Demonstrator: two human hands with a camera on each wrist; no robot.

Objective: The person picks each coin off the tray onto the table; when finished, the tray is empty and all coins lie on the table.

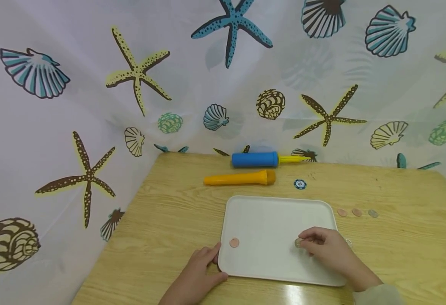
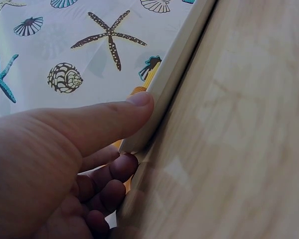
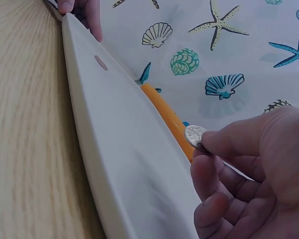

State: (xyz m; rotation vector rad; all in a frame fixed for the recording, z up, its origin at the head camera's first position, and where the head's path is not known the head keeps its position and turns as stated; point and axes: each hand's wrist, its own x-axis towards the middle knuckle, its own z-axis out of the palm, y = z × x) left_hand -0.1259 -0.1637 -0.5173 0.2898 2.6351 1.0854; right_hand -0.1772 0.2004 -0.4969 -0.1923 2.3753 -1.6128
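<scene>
My right hand (image 1: pixel 327 250) pinches a silver coin (image 3: pixel 195 134) between thumb and fingertips, over the right part of a white tray (image 1: pixel 272 220). The coin's patterned face shows in the right wrist view, tilted on edge. At the tray's near left corner, my left hand (image 1: pixel 198 273) grips the rim, thumb (image 2: pixel 139 99) on the near side and fingers (image 2: pixel 122 169) around the corner. A copper coin (image 1: pixel 234 242) lies flat on the tray toward its left side.
Right of the tray, two copper coins (image 1: pixel 356 212) and a silver one (image 1: pixel 373 213) lie in a row. Another small round piece (image 1: pixel 348 242) peeks out beside my right hand. Behind the tray are a poker chip (image 1: pixel 300 184), an orange toy microphone (image 1: pixel 238 178) and a blue hand pump (image 1: pixel 255 159).
</scene>
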